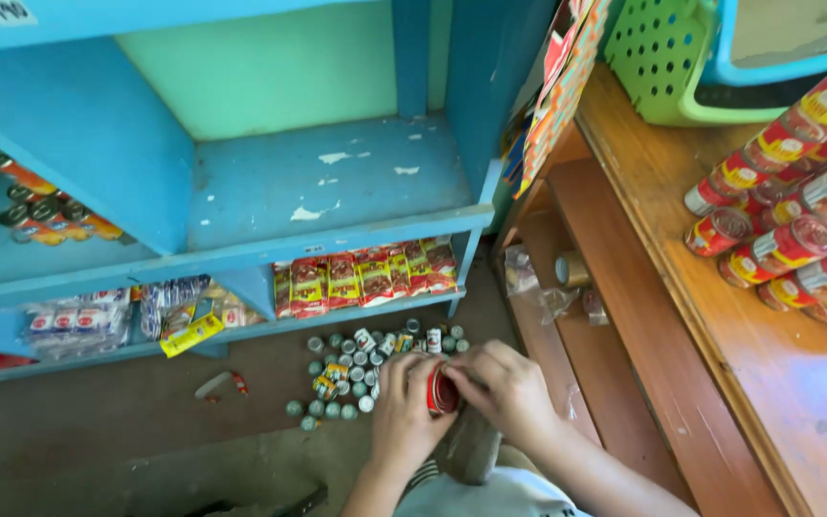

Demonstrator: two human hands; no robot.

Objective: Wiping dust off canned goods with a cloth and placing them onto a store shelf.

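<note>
The blue wooden shelf [327, 182], its paint chipping, is carrying flat glossy red sachets [366, 276] standing in a row; small round tins [356, 369] are sitting upright on the brown floor [98, 412]; the left hand [404, 407] and right hand [507, 388] are both pinching 1 red can [441, 391] between them above the floor, probably to steady it; stacked red cans [796, 239] are lying on the wooden counter [662, 239]

You face a blue shelf [337, 239]: its middle board is bare, red packets [361, 278] line the lower board. Small cans [366, 369] cluster on the brown floor [98, 412]. Red cans [796, 239] lie stacked on the wooden surface [720, 325] at right.
</note>
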